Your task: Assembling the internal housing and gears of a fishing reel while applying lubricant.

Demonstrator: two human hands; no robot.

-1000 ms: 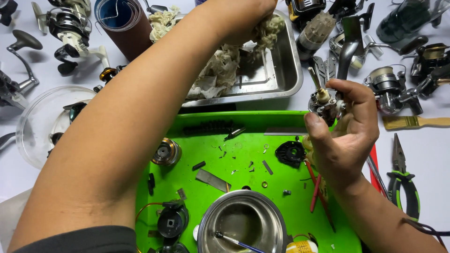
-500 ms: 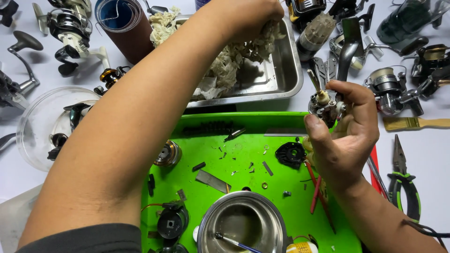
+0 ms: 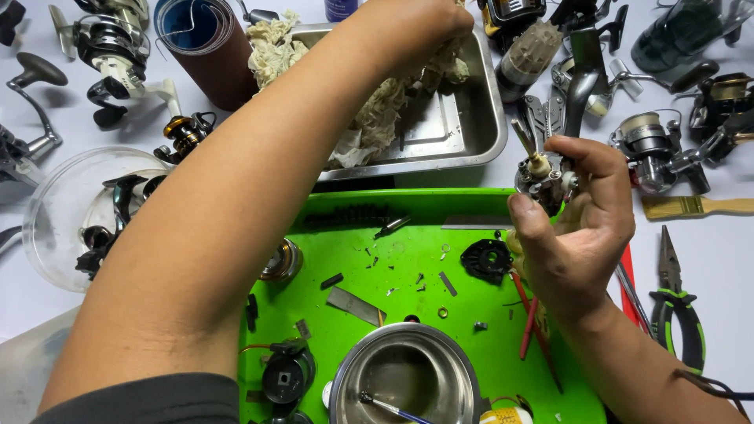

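My right hand (image 3: 577, 228) holds a small metal fishing-reel body (image 3: 543, 177) with a shaft sticking up, just above the far right edge of the green tray (image 3: 408, 275). My left hand (image 3: 416, 27) reaches far forward into the steel pan (image 3: 479, 110) and closes on a dirty crumpled rag (image 3: 385, 106) there. The left forearm crosses over the green tray's left side and hides part of it.
On the green tray lie a round steel bowl (image 3: 404, 377) with a brush, a black gear plate (image 3: 487, 259), small screws and parts. Green-handled pliers (image 3: 675, 306) and a paintbrush (image 3: 695, 206) lie right. Several reels surround; a sandpaper roll (image 3: 200, 43) and clear bowl (image 3: 71, 216) stand left.
My left hand has shifted slightly right in the steel pan, dragging the rag with it. My right hand keeps the reel body in the same place.
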